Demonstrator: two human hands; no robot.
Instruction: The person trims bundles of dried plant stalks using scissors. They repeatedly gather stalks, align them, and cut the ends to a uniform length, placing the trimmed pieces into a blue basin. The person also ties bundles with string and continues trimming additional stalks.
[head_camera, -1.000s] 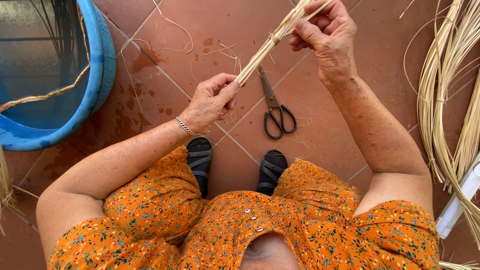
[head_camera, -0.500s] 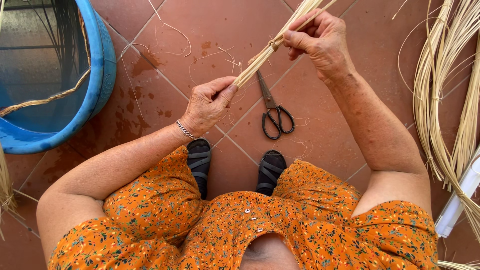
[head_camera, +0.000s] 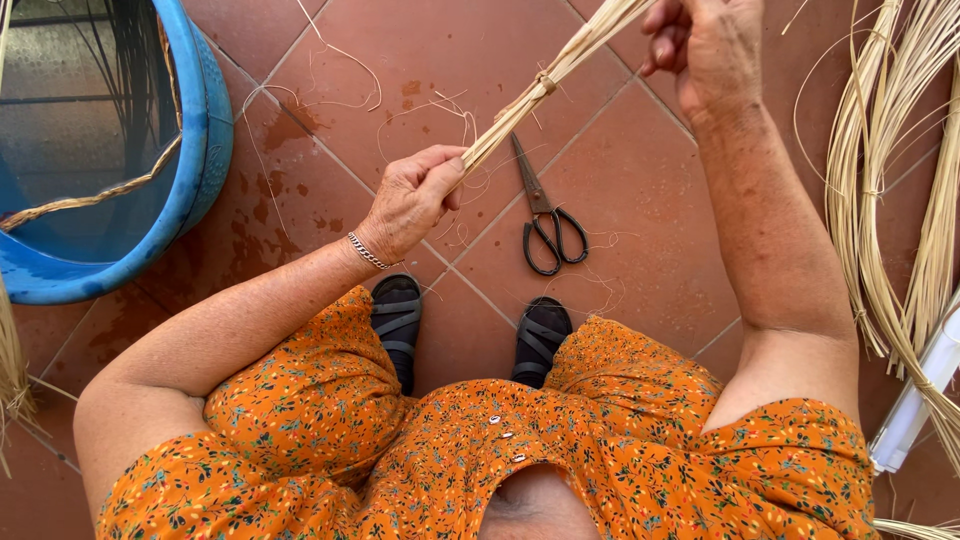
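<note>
Both hands, left hand (head_camera: 410, 200) and right hand (head_camera: 705, 45), close their fingers on a tied bundle of pale straw stalks (head_camera: 545, 85) above the wet terracotta tile floor (head_camera: 640, 240) (black-handled steel scissors (head_camera: 543, 215) lie there, near a round blue plastic tub (head_camera: 200, 130)).

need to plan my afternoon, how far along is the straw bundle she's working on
Early, it seems. Done: one tie already binds the straw bundle partway along. In hand: the left hand grips its lower end, and the right hand works near the top. Left: big loose hanks of fibre lie unused on the tiles, more soaks in the blue tub, and the scissors lie untouched.
</note>
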